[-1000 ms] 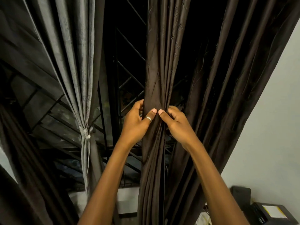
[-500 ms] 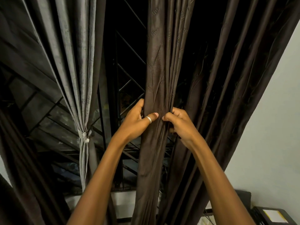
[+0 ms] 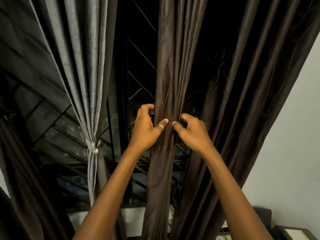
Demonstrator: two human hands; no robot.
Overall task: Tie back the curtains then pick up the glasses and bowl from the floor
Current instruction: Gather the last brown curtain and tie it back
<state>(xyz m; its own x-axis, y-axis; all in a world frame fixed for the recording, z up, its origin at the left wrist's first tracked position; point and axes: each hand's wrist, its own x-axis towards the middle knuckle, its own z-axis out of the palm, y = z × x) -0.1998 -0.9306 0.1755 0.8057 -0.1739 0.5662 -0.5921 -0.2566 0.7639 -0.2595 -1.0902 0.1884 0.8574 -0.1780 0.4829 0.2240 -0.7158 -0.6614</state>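
**Brown curtain**: hangs at the centre of the view, pleats gathered into one narrow bundle in front of the dark window grille.

**Left hand**: wraps the bundle from its left side, fingers curled behind the cloth and thumb across the front. There is a ring on that thumb.

**Right hand**: grips from the right, thumb tip pressed on the front folds just beside the left thumb, other fingers curled into the pleats. Both hands are closed on cloth, level with each other.

**Step in hand (judgement):** gathering the brown curtain, with no tie on it yet. The grey curtain to the left is already cinched by a pale tie, so the curtain part looks half done.

**Next move:** it calls for a band or cord round the bundle at hand height. One hand must keep the gather tight while the other fetches and wraps it. No tie shows in either hand.

**Loose brown fabric**: hangs to the right, outside the gather. Whether it belongs to the same panel cannot be told.

**Hidden or unclear:**
- The fingertips behind the bundle are hidden.
- The curtain hem is cut off by the lower edge.
- The floor, glasses and bowl are not in view.
- A dark box with a pale patch sits at the lower right against the wall. It is cropped and cannot be identified.
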